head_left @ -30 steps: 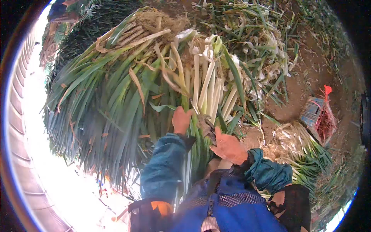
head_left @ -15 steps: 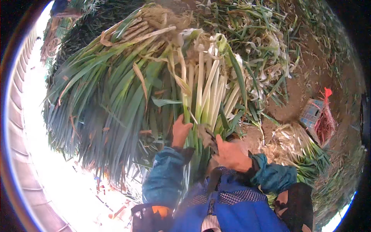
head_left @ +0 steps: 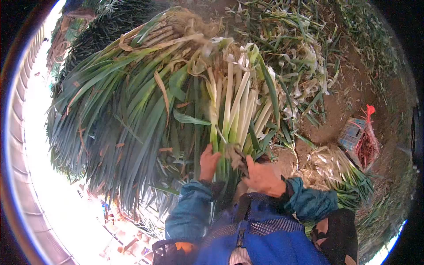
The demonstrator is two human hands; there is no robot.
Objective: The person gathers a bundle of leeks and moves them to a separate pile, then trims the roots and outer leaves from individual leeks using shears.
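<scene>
Long leeks with white shanks [head_left: 238, 104] and green leaves lie in front of me, roots pointing away. My left hand [head_left: 209, 163] is closed round the green part of a leek [head_left: 213, 117] at the left of this white group. Close to its right, my right hand [head_left: 266, 177] grips a small tool [head_left: 234, 152] with a thin, curved metal end and a grey-brown wrapped handle. The metal end lies over the stalks, near the left thumb. The lower leaves run down toward my blue apron [head_left: 274, 240].
A large heap of untrimmed leeks [head_left: 128, 119] spreads to the left. Stripped leaves [head_left: 304, 57] litter the ground at the upper right. On the right lie a bundle of leeks [head_left: 342, 172], a blue crate [head_left: 351, 132] and a bunch of red ties [head_left: 368, 141].
My left hand has slid a little down the leek toward my body. The right hand and the tool stay almost in place, and the view has shifted slightly.
</scene>
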